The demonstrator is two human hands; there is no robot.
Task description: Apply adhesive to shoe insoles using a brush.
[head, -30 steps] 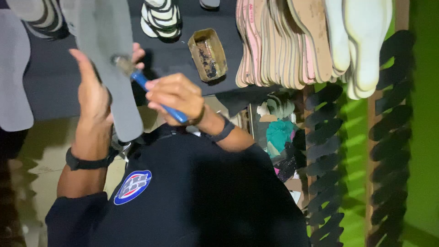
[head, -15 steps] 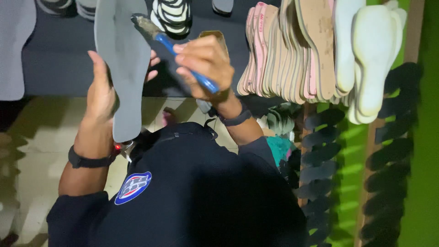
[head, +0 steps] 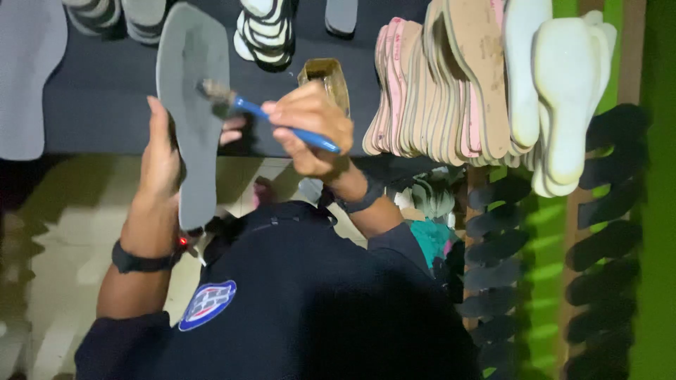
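My left hand (head: pixel 163 158) grips a long grey shoe sole (head: pixel 191 105) from behind, holding it upright over the dark table. My right hand (head: pixel 310 130) is closed around the blue handle of a small brush (head: pixel 243 105), and its bristles rest on the upper middle of the grey sole. A brownish glue tin (head: pixel 325 77) stands on the table just beyond my right hand. Both wrists wear dark bands.
A dark table (head: pixel 91 112) carries a row of tan and pink insoles (head: pixel 451 84) standing on edge and white soles (head: pixel 563 98) at the right. Striped soles (head: pixel 264 28) are stacked at the top, a grey sole (head: pixel 24 77) lies far left. Black cut-outs (head: pixel 493 246) hang on the green wall.
The brush has moved down the grey sole from its top end toward the middle. My right hand dropped with it, and the view shifted slightly.
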